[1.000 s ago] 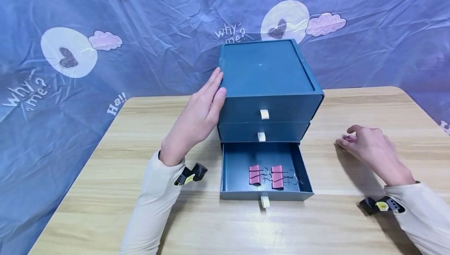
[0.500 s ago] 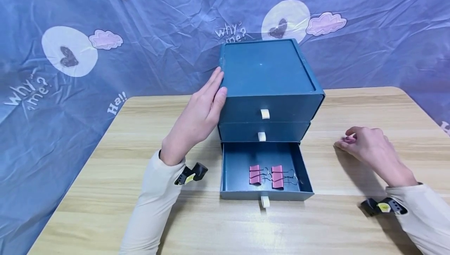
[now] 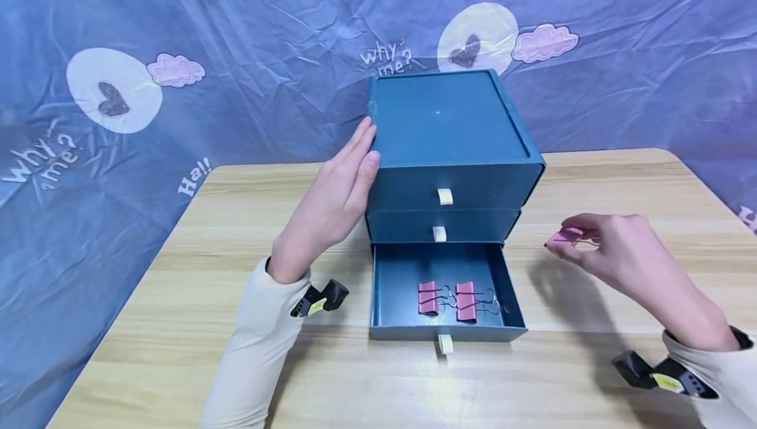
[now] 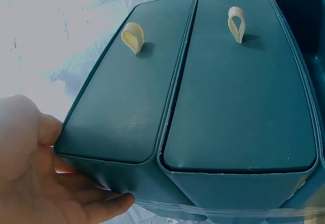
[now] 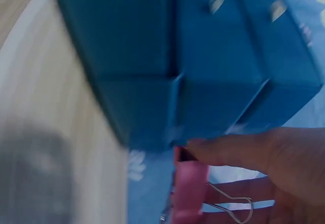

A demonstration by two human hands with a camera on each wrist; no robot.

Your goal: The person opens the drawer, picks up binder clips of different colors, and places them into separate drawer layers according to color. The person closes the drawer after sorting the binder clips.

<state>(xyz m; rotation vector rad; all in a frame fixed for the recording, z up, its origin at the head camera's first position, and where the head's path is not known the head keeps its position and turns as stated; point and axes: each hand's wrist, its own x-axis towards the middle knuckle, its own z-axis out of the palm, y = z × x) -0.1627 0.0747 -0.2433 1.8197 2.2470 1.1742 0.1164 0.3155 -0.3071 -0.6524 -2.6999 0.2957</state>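
Observation:
A blue drawer cabinet (image 3: 449,120) stands on the table, its bottom drawer (image 3: 408,265) pulled out. Two pink binder clips (image 3: 466,304) lie side by side in that drawer, wire handles toward the right. My left hand (image 3: 331,202) rests with straight fingers on the cabinet's left side, up by the top edge; the left wrist view shows its fingers along that side. To the right of the cabinet, my right hand (image 3: 627,251) pinches another pink binder clip (image 5: 190,191) between thumb and fingers, above the table. The clip's wire handles point back toward the palm.
White pull tabs (image 3: 445,196) stick out from the drawer fronts. The wooden table (image 3: 236,232) extends around the cabinet on both sides. Behind it hangs a blue printed cloth (image 3: 284,74).
My right hand has lifted the pink binder clip off the table and moved it slightly left, toward the cabinet. My left hand stays in place on the cabinet.

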